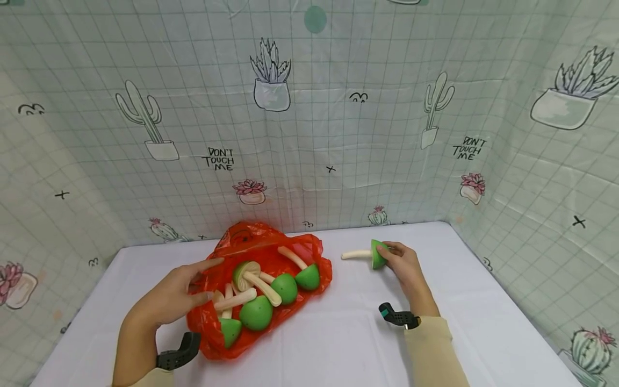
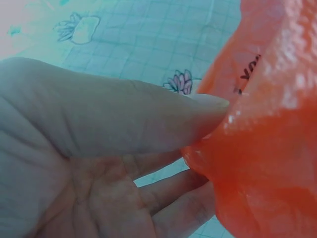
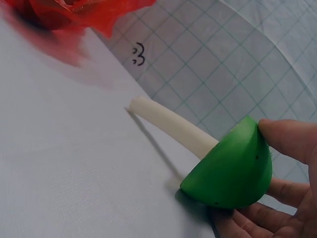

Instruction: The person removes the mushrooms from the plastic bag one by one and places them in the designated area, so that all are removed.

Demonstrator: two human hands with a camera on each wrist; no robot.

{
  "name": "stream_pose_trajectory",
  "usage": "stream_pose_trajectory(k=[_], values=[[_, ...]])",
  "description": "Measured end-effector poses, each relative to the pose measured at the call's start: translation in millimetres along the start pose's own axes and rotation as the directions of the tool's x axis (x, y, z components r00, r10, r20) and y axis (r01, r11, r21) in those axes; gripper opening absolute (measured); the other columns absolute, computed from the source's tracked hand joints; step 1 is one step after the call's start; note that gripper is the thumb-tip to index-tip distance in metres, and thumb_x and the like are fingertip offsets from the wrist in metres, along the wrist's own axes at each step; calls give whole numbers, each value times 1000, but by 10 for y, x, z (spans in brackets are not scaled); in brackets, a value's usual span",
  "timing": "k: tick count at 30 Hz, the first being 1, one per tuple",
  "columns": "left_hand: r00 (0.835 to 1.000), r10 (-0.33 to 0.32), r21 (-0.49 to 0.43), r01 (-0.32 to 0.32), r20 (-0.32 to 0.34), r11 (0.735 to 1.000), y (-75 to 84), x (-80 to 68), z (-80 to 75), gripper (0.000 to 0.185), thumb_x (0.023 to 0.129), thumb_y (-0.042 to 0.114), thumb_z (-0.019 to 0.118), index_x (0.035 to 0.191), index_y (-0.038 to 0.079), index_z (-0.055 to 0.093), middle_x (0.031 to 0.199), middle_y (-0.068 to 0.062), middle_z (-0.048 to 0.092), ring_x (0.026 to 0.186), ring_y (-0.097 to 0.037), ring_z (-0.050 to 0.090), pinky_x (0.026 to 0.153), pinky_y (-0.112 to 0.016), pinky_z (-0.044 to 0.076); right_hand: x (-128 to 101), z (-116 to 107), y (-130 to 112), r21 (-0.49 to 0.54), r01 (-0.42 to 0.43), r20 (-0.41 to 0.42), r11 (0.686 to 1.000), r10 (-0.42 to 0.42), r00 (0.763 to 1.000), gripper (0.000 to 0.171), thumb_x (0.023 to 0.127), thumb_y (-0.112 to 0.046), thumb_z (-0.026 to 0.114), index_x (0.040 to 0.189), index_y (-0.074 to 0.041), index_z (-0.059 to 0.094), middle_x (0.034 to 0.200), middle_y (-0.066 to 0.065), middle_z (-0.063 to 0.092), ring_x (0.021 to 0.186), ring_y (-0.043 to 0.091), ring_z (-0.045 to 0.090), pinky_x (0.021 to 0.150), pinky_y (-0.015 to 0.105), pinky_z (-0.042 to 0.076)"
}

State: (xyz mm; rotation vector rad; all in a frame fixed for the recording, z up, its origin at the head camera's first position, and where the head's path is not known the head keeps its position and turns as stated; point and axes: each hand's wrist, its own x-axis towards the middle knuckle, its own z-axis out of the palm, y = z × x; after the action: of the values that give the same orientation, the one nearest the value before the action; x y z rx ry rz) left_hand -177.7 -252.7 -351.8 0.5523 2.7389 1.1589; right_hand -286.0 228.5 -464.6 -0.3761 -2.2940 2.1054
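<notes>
Both hands are at work at once: the left hand (image 1: pixel 174 293) has its thumb and forefinger spread wide against the near-left edge of a red plastic bag (image 1: pixel 266 252), touching the film without a firm hold that I can make out. That spread probably serves to steady the bag and hold its mouth wide.

Fingers and thumb of the right hand (image 1: pixel 400 260) are drawn together around the cap of one green toy mushroom (image 1: pixel 379 255), well apart from the bag. Gripping the rounded cap, likely its easiest part to pinch, leaves the pale stem free and pointing toward the bag. Whether the cap touches the surface (image 1: pixel 338 333) is hard to tell.

Inside the bag, five more mushrooms (image 1: pixel 283 288) show clearly, and a sixth seems to sit half hidden by the left thumb. They lie at mixed angles, stems crossing, as if simply piled together; the slack bag sags around them.

Two black wrist devices (image 1: pixel 179 352), one per wrist, sit clear of the fingers. Beyond, a grid-printed cloth (image 1: pixel 314 134) bears two "DON'T TOUCH ME" prints, presumably hung as a backdrop.
</notes>
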Motion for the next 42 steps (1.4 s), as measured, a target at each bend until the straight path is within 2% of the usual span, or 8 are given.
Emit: stream_pose_trajectory(k=[5, 11, 17, 23, 32, 42], values=[[1000, -12, -3, 12, -8, 1000, -24, -15, -6, 64, 92, -4, 74, 151, -4, 51, 146, -32, 55, 126, -49, 61, 101, -60, 54, -2, 14, -9, -14, 3, 13, 1000, -3, 1000, 56, 106, -23, 65, 153, 3, 48, 153, 24, 48, 138, 28, 50, 105, 23, 50], [1000, -5, -3, 5, -6, 1000, -22, 9, -2, 65, 92, -5, 74, 152, -5, 50, 147, -33, 54, 131, -51, 56, 101, -62, 53, -13, 1, -36, -55, 14, 11, 998, -13, 1000, 56, 106, -24, 65, 153, 1, 48, 154, 23, 48, 136, 28, 49, 101, 20, 49], [999, 37, 17, -37, -7, 999, -10, 37, 12, 64, 91, -4, 76, 150, -7, 51, 145, -33, 55, 130, -51, 56, 101, -63, 53, -56, -24, -48, -102, 39, 4, 994, -38, 999, 56, 106, -23, 64, 154, 1, 47, 156, 22, 47, 139, 31, 45, 113, 37, 41], [1000, 27, 9, -27, -13, 1000, -10, 23, 7, 65, 91, -5, 75, 150, -7, 51, 144, -33, 56, 127, -50, 59, 99, -61, 55, -72, -16, -66, -118, 49, 8, 992, -48, 999, 59, 106, -27, 66, 154, 0, 47, 157, 21, 46, 143, 34, 43, 120, 45, 36], [1000, 2, 2, -2, -12, 1000, 12, -8, 6, 64, 92, -5, 74, 151, -4, 51, 146, -31, 55, 132, -51, 55, 104, -64, 50, -69, -32, -144, -140, 79, -7, 987, -81, 997, 60, 105, -29, 67, 153, 2, 48, 155, 21, 49, 143, 33, 45, 121, 45, 37], [1000, 2, -8, -2, -4, 1000, 11, -10, 8, 65, 92, -5, 74, 152, -5, 50, 148, -34, 53, 129, -52, 58, 101, -60, 53, -149, -44, -285, -125, 107, -40, 986, -112, 993, 62, 105, -30, 67, 154, 2, 46, 156, 19, 48, 145, 33, 44, 122, 43, 36]])
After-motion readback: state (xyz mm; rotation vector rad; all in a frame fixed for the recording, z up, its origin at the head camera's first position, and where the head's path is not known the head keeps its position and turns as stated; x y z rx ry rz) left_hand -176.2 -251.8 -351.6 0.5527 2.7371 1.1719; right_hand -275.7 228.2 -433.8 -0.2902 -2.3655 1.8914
